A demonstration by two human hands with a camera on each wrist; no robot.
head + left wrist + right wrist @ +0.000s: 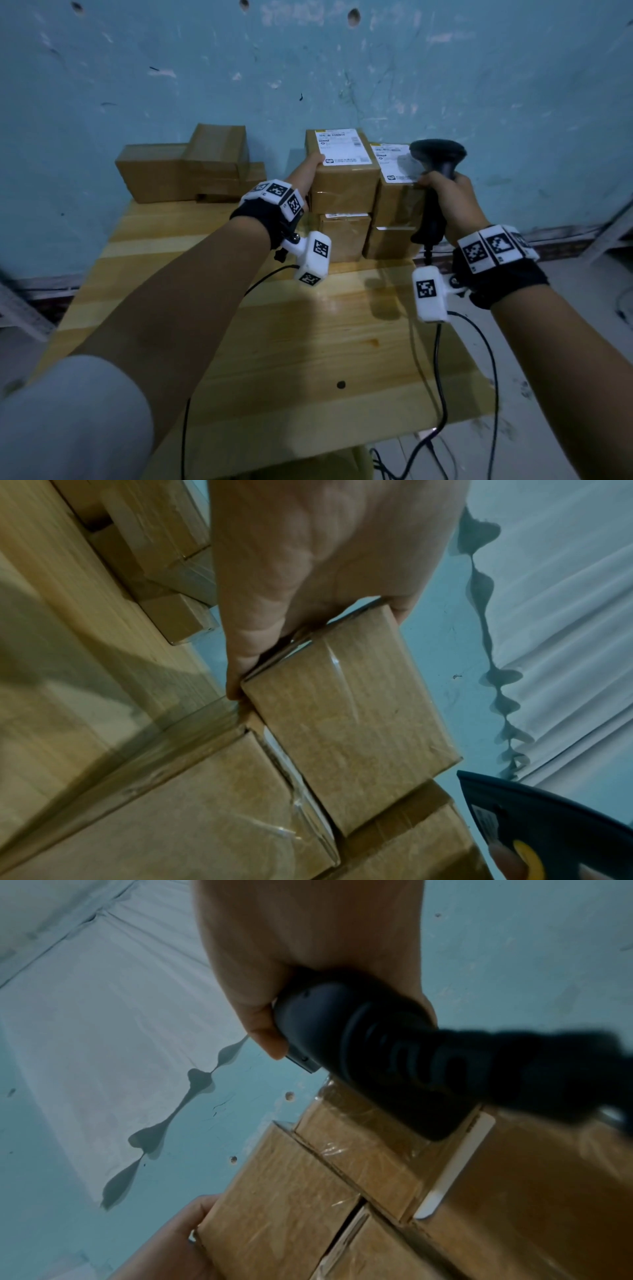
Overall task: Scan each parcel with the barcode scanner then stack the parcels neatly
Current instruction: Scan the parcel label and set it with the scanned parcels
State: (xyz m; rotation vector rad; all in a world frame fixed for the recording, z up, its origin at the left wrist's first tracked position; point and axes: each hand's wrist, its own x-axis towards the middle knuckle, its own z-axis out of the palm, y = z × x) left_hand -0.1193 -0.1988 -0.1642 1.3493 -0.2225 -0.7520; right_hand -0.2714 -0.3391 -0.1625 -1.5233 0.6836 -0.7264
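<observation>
Parcels [191,168] heaped far left on wooden table [274,342]; centre, left hand [306,171] gripping top labelled parcel [342,171] of a stack of two; right, right hand [452,202] clenched round barcode scanner [436,161] before second stack [394,205].

Left hand [308,569] comes down from the top and grips the top parcel [349,715] by its end, thumb along the near edge and fingers wrapped over the far side. That box sits on a taped-up parcel below [192,818], with more boxes [161,550] on the wooden table [51,615] behind. The scanner [548,829], dark with a yellow bit, pokes in bottom right.
</observation>
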